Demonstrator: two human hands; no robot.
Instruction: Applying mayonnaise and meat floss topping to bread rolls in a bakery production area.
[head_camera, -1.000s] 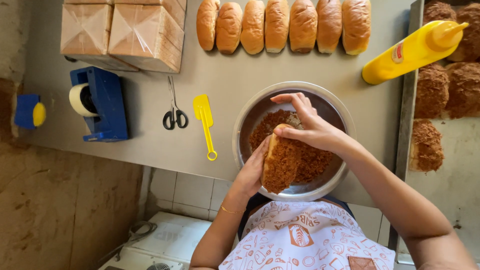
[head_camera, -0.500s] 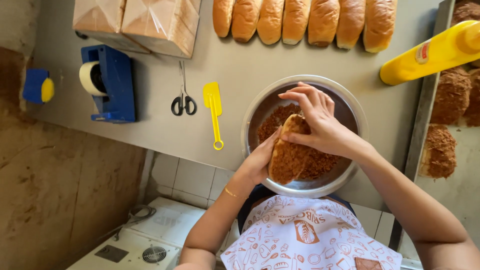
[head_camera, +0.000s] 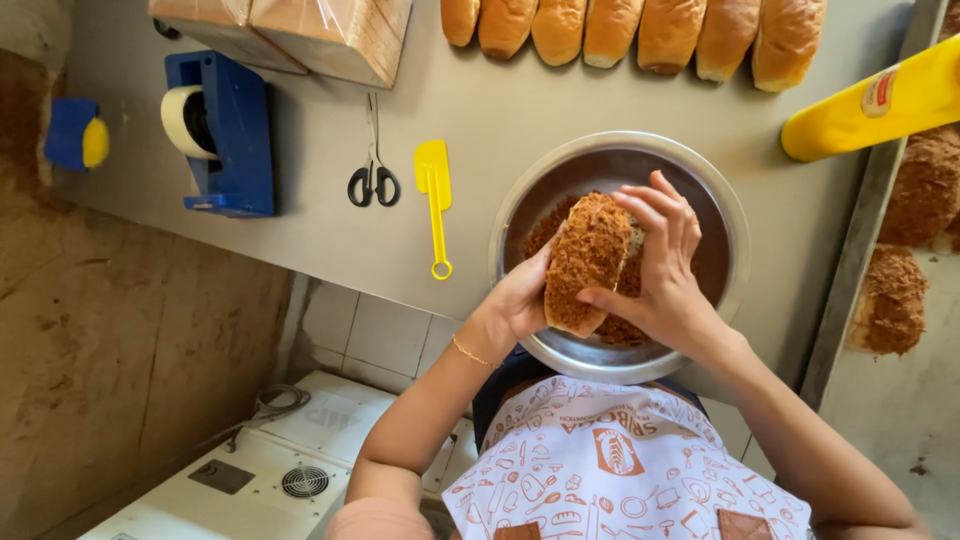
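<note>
Left hand (head_camera: 520, 298) and right hand (head_camera: 665, 275) are both clamped on a crumb-coated bun (head_camera: 585, 262), left from beneath, right fingers spread over its far side. The bun sits between the palms, over a steel bowl (head_camera: 720, 205) of crumbs. A yellow spatula (head_camera: 434, 200) lies just left of the left hand, scissors (head_camera: 372, 175) beyond it.
</note>
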